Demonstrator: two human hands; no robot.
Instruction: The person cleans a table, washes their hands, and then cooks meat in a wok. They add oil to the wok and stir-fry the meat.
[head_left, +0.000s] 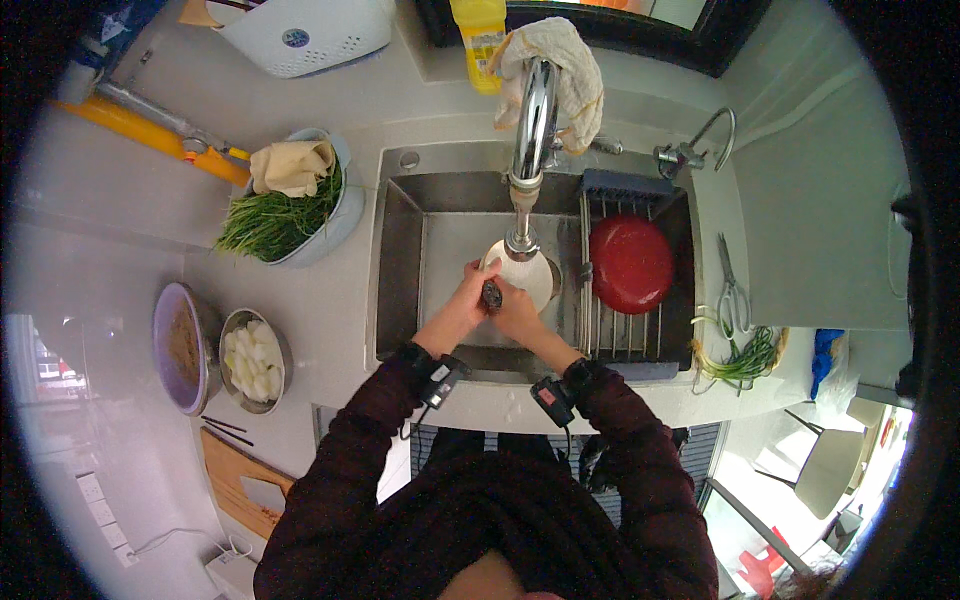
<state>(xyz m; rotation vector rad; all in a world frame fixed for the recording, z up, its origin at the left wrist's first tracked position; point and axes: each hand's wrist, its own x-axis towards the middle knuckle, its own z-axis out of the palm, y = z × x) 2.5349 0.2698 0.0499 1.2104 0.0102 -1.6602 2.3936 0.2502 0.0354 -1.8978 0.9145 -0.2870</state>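
Note:
Both hands are together over the left part of a stainless-steel sink (450, 232), under the spout of a chrome faucet (534, 120). My left hand (474, 291) and my right hand (517, 309) close around a small dark piece with a rounded end (492, 295), perhaps a handle. Just beyond the fingers, directly below the spout, is a pale round item (525, 277). The faucet and fingers cover parts of it, so I cannot tell whether it joins the dark piece. To the right, a red round vessel (631, 264) rests on a metal drying rack (615, 330) across the sink.
Left of the sink stand a tub of green stalks (281, 221), a purple-rimmed bowl (180, 349), a metal bowl of white chunks (255, 364) and a cutting board (240, 476) with a cleaver (262, 493). Scissors (731, 296) and green onions (742, 360) lie right.

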